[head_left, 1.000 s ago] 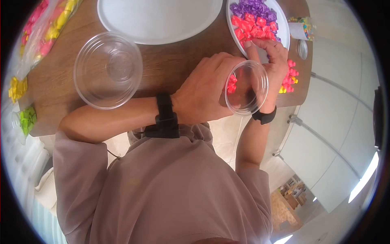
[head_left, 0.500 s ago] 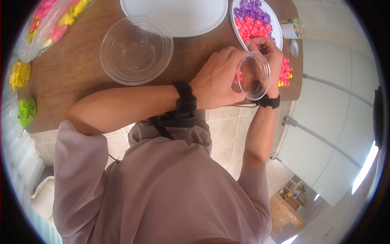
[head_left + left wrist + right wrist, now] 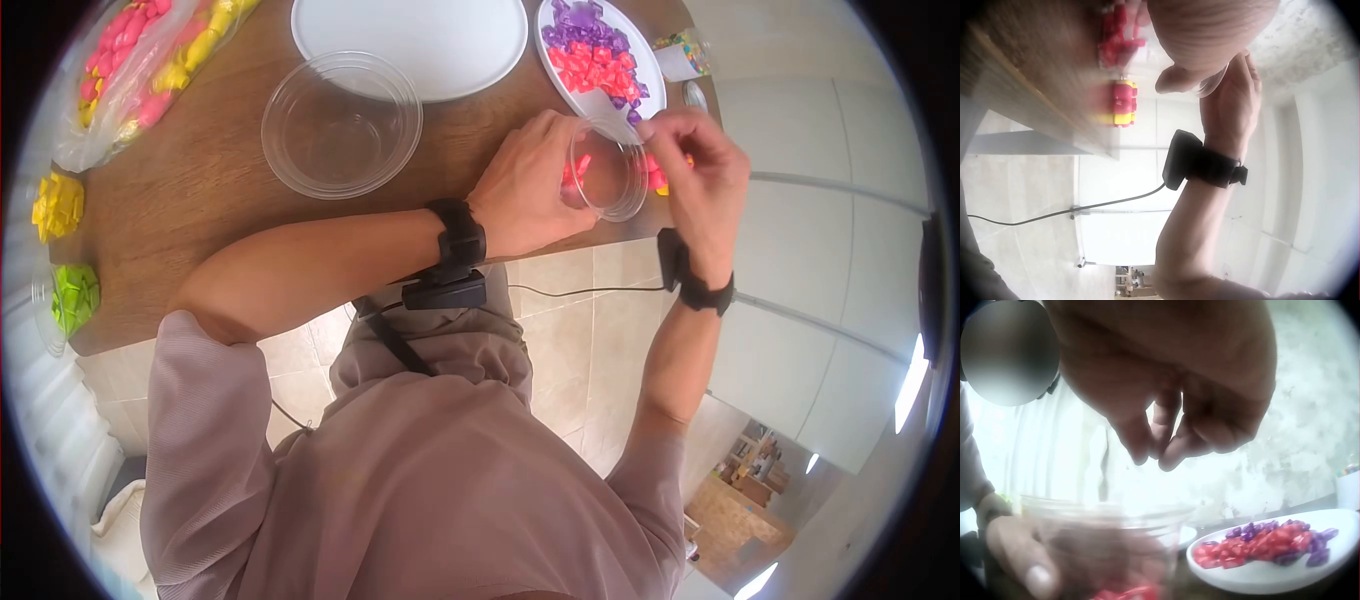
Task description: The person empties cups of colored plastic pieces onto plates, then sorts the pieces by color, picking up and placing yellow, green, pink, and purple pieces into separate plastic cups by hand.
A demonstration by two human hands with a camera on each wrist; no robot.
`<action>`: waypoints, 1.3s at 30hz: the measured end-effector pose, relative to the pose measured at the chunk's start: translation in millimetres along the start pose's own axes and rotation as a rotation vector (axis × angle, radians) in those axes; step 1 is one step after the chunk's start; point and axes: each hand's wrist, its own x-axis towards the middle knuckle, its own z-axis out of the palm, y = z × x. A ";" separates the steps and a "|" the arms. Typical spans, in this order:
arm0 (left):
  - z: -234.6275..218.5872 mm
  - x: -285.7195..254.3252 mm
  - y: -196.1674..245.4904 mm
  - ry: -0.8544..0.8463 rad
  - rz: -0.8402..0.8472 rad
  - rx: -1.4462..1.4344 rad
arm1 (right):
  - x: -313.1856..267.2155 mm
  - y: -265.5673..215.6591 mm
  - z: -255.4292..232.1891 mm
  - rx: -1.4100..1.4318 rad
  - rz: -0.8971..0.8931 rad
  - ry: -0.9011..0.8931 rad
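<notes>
My left hand (image 3: pixel 525 185) grips a small clear plastic cup (image 3: pixel 622 180) from the side, near the table's front edge. Small shiny red pieces (image 3: pixel 1125 594) lie in the bottom of the cup. Above the cup's rim, in the right wrist view, hangs my right hand (image 3: pixel 1179 394), fingers bent downward and thumb near the fingertips. Nothing shows between them. Just behind the cup stands a white oval plate (image 3: pixel 1254 578), with red faceted pieces (image 3: pixel 592 70) heaped beside purple ones (image 3: pixel 585 25).
A larger clear bowl (image 3: pixel 340 175) stands left of the hands, before a big white plate (image 3: pixel 410 45). Further left are a bag of pink and yellow pieces (image 3: pixel 130 90), a yellow bundle (image 3: pixel 57 207) and a green one (image 3: pixel 75 297). Pink and yellow blocks (image 3: pixel 1124 103) sit by the right edge.
My right hand has drawn back from the oval plate to beside and above the cup, and its fingertips now point down. The left hand keeps its hold on the cup.
</notes>
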 end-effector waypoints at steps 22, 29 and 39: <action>-6.9 -1.4 5.0 -0.095 -0.100 0.023 | 76.7 73.9 2.3 -0.574 -0.288 -0.136; -7.1 -1.5 8.2 -0.097 -0.121 0.054 | 50.2 18.4 -35.5 -0.285 -0.071 -0.208; -7.5 -0.9 7.1 -0.086 -0.071 0.055 | 24.5 -7.0 -31.6 -0.398 -0.486 -0.281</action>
